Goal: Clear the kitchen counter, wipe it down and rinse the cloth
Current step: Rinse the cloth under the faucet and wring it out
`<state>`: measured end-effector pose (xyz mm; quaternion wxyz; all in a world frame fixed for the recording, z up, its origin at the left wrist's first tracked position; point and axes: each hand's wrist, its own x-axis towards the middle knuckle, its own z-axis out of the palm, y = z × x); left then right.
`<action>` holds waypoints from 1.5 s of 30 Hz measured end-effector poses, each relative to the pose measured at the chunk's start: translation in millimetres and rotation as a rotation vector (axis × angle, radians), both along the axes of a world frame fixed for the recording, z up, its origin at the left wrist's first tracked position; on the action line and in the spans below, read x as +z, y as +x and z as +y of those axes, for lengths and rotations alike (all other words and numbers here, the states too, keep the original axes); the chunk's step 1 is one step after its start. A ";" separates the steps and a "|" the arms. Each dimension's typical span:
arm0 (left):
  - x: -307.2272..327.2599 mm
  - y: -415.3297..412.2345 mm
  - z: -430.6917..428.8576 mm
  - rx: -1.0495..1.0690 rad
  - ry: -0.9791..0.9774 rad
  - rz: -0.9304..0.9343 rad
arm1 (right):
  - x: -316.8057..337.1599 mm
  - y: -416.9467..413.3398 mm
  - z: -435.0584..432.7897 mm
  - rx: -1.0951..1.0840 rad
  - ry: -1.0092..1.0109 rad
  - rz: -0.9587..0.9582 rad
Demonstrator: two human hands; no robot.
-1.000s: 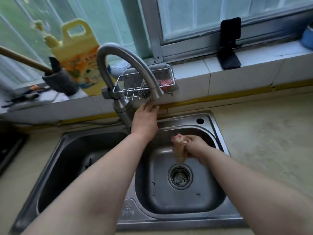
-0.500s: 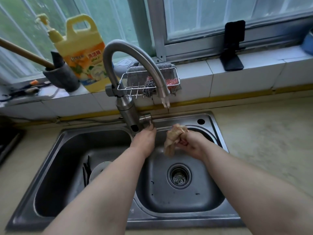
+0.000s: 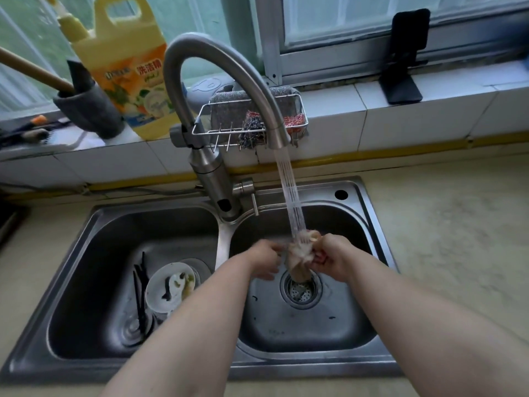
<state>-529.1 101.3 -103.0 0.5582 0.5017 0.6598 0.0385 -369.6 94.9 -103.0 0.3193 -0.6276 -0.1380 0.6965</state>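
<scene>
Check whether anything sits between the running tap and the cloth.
Nothing visible does. The stream falls straight from the spout onto the cloth, which the right hand grips above the right basin's drain.

Two hands (image 3: 264, 260) (image 3: 333, 259), one cloth (image 3: 299, 253), one tap (image 3: 217, 67), two basins (image 3: 86, 267) (image 3: 329, 325), one strainer (image 3: 300, 292), one bottle (image 3: 128, 53), one rack (image 3: 217, 131), one bowl (image 3: 151, 285), one stand (image 3: 400, 84).

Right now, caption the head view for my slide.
Right hand grips the cloth under the faucet stream above the drain; left hand blurred beside it.
</scene>
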 end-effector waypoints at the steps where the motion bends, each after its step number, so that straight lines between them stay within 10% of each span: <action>1: -2.4 5.2 -2.8 0.029 -0.113 -0.094 | -0.1 3.3 -1.6 -0.014 -0.005 0.010; 15: 2.6 39.1 8.1 0.626 -0.045 -0.609 | -13.1 17.8 -3.5 0.024 0.019 -0.103; 29: 0.4 7.8 -7.0 0.871 -0.011 -0.535 | -16.7 -14.2 -7.0 0.093 0.049 -0.023; 35: 7.4 13.8 -9.5 0.640 -0.082 -0.607 | -9.4 -15.8 -5.5 -0.066 -0.053 0.213; 40: -17.4 18.7 2.2 0.418 0.294 -0.015 | -5.4 -12.7 -0.9 -0.242 -0.042 0.340; 45: -3.3 31.0 2.7 0.460 0.069 -0.307 | -9.1 -1.8 -0.5 -0.071 0.006 0.373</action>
